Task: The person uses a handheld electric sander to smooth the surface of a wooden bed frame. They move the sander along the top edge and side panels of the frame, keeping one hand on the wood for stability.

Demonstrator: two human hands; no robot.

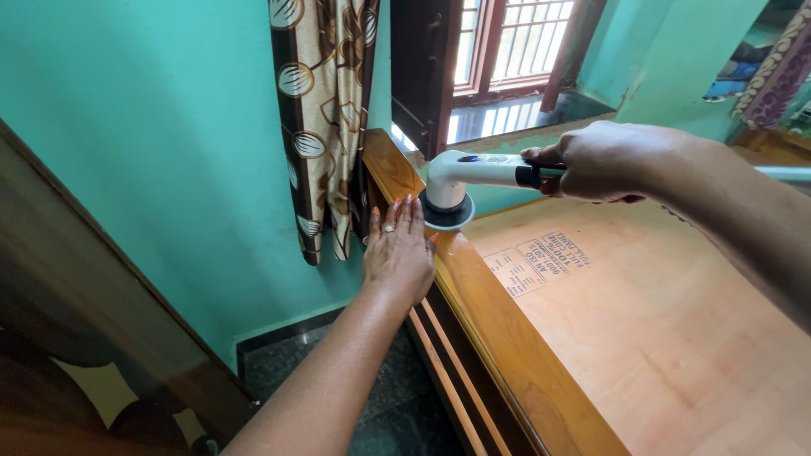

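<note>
Fingers of the right hand (610, 160) wrap tight around the white handle of an electric spin scrubber (473, 177), its round brush head pressed down on the top edge of a polished wooden bed rail (498, 338). The left hand (399, 249) lies flat and unclenched on the same rail, just beside the brush, gripping nothing. A patterned curtain (325, 118) hangs behind, against the turquoise wall (160, 143).

The far end of the white scrubber handle (781, 173) gets cut off at the right edge, its grip is swallowed by the right hand (612, 160), the pad face is pressed out of sight against the wooden rail (498, 338), and the curtain (325, 118) is chopped at the top.
</note>
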